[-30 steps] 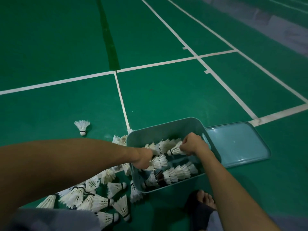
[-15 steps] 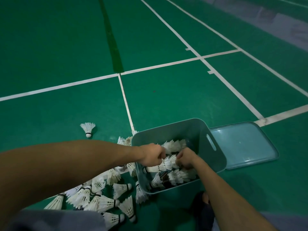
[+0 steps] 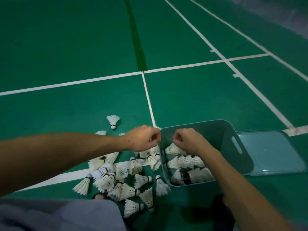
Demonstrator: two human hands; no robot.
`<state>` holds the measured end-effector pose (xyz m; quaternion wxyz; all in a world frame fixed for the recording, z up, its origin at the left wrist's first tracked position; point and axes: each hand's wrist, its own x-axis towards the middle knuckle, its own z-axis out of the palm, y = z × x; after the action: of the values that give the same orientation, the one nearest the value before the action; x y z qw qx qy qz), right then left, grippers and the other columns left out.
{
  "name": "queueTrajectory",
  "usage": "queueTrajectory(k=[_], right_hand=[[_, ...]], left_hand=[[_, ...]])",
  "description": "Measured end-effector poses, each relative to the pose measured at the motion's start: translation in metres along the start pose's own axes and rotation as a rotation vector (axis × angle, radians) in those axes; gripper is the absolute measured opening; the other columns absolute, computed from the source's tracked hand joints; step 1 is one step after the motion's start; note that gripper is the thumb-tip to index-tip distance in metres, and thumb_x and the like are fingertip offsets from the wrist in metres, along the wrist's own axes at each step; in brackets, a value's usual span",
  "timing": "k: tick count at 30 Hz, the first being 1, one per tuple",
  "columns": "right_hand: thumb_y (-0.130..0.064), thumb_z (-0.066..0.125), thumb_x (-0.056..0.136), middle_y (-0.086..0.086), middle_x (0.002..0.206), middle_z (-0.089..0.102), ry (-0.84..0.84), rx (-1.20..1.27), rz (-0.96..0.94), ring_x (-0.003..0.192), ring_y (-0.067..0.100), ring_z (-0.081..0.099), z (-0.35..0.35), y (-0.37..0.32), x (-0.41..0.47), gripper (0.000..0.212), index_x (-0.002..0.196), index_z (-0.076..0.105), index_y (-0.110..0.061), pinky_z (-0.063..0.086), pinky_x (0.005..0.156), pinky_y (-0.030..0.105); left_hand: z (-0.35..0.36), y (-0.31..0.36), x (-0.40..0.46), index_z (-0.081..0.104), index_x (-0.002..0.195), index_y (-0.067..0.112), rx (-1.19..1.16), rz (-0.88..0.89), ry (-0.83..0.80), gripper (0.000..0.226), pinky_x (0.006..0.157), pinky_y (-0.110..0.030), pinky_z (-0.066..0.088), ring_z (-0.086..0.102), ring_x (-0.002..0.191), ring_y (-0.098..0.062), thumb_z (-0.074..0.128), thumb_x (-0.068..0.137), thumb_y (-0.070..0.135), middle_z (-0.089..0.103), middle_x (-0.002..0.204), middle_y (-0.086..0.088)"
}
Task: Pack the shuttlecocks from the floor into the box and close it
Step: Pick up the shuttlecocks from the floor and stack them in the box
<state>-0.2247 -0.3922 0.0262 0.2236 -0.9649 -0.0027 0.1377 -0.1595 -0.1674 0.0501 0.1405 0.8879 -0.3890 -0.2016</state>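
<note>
Over the box (image 3: 208,129), both hands' grips curl closed; contents unclear: left hand (image 3: 143,139), right hand (image 3: 186,139).

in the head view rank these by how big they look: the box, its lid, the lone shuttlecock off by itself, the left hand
1. box, largest
2. lid, partly hidden under the box, so it may really match it
3. left hand, nearer the camera, so its look is inflated
4. lone shuttlecock, smallest

A box (image 3: 240,157) sits on the court floor (image 3: 66,47) with shuttlecocks inside (image 3: 185,161), its lid (image 3: 273,152) flat on the floor against its right side. Left of the box lies a pile of shuttlecocks (image 3: 116,177); one lone shuttlecock (image 3: 113,121) stands behind the pile.
</note>
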Motion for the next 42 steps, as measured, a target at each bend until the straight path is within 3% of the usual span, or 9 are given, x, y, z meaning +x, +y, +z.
queueTrajectory(k=[4, 9, 14, 20, 26, 30, 35, 38, 42], right_hand=[[-0.035, 0.056, 0.095, -0.006, 0.091, 0.072, 0.033, 0.076, -0.221, 0.084, 0.017, 0.066, 0.013, -0.086, 0.003, 0.015, 0.095, 0.069, -0.027, 0.058, 0.076, 0.040], [-0.024, 0.053, 0.098, 0.002, 0.092, 0.068, -0.171, -0.089, -0.391, 0.084, 0.023, 0.064, 0.082, -0.140, -0.001, 0.013, 0.094, 0.065, -0.020, 0.058, 0.076, 0.045], [-0.012, 0.056, 0.097, 0.011, 0.120, 0.057, -0.304, -0.251, -0.308, 0.115, 0.032, 0.053, 0.150, -0.119, -0.010, 0.023, 0.116, 0.066, -0.020, 0.053, 0.093, 0.049], [-0.004, 0.070, 0.087, 0.008, 0.146, 0.040, -0.402, -0.340, -0.222, 0.132, 0.035, 0.042, 0.175, -0.101, -0.011, 0.061, 0.137, 0.054, -0.035, 0.050, 0.101, 0.048], [0.014, 0.060, 0.079, 0.009, 0.124, 0.058, -0.228, -0.325, -0.194, 0.106, 0.031, 0.061, 0.189, -0.101, -0.005, 0.055, 0.122, 0.057, -0.019, 0.056, 0.081, 0.042], [0.012, 0.062, 0.080, 0.012, 0.110, 0.060, -0.218, -0.343, -0.194, 0.092, 0.030, 0.065, 0.189, -0.103, 0.000, 0.039, 0.109, 0.059, -0.013, 0.057, 0.076, 0.040], [0.007, 0.061, 0.088, 0.016, 0.104, 0.063, -0.284, -0.383, -0.205, 0.092, 0.033, 0.065, 0.170, -0.116, 0.006, 0.020, 0.101, 0.064, -0.008, 0.054, 0.075, 0.040], [0.001, 0.057, 0.091, 0.013, 0.097, 0.062, -0.283, -0.358, -0.237, 0.086, 0.033, 0.064, 0.145, -0.128, 0.007, 0.012, 0.090, 0.059, -0.012, 0.057, 0.076, 0.043], [-0.015, 0.054, 0.101, 0.007, 0.098, 0.056, -0.231, -0.339, -0.337, 0.083, 0.026, 0.059, 0.096, -0.143, 0.003, 0.010, 0.097, 0.062, -0.011, 0.058, 0.079, 0.041]], left_hand=[[0.006, -0.054, -0.036, 0.065, 0.100, 0.024, 0.152, -0.118, -0.125, 0.011, 0.073, -0.037, 0.058, 0.067, 0.079, -0.019, 0.056, 0.096, 0.028, 0.072, 0.091, 0.003], [0.025, -0.101, -0.075, 0.064, 0.103, 0.022, 0.311, -0.161, -0.372, 0.011, 0.074, -0.039, 0.058, 0.061, 0.081, -0.025, 0.056, 0.095, 0.025, 0.067, 0.090, -0.001], [0.062, -0.120, -0.095, 0.057, 0.136, 0.022, 0.294, -0.116, -0.503, 0.040, 0.088, -0.040, 0.054, 0.062, 0.115, -0.030, 0.065, 0.098, 0.031, 0.062, 0.128, -0.009], [0.098, -0.130, -0.109, 0.035, 0.150, 0.025, 0.403, -0.075, -0.635, 0.097, 0.077, -0.042, 0.052, 0.059, 0.110, -0.035, 0.094, 0.073, 0.038, 0.040, 0.136, -0.015], [0.108, -0.150, -0.128, 0.056, 0.132, 0.011, 0.417, -0.066, -0.433, 0.042, 0.071, -0.042, 0.059, 0.066, 0.101, -0.032, 0.065, 0.090, 0.009, 0.059, 0.118, -0.012], [0.099, -0.162, -0.122, 0.072, 0.100, 0.015, 0.247, -0.166, -0.373, 0.012, 0.074, -0.040, 0.063, 0.071, 0.086, -0.021, 0.066, 0.090, 0.014, 0.072, 0.094, -0.003], [0.072, -0.154, -0.108, 0.073, 0.110, 0.021, 0.226, -0.117, -0.330, 0.015, 0.066, -0.027, 0.049, 0.066, 0.086, -0.012, 0.069, 0.098, 0.030, 0.074, 0.101, 0.005], [0.049, -0.146, -0.093, 0.072, 0.101, 0.022, 0.210, -0.081, -0.288, 0.009, 0.066, -0.029, 0.050, 0.065, 0.081, -0.014, 0.069, 0.095, 0.029, 0.073, 0.093, 0.004], [0.010, -0.126, -0.077, 0.065, 0.086, 0.024, 0.214, -0.056, -0.173, 0.008, 0.060, -0.028, 0.047, 0.065, 0.073, -0.016, 0.066, 0.094, 0.023, 0.071, 0.083, 0.000]])
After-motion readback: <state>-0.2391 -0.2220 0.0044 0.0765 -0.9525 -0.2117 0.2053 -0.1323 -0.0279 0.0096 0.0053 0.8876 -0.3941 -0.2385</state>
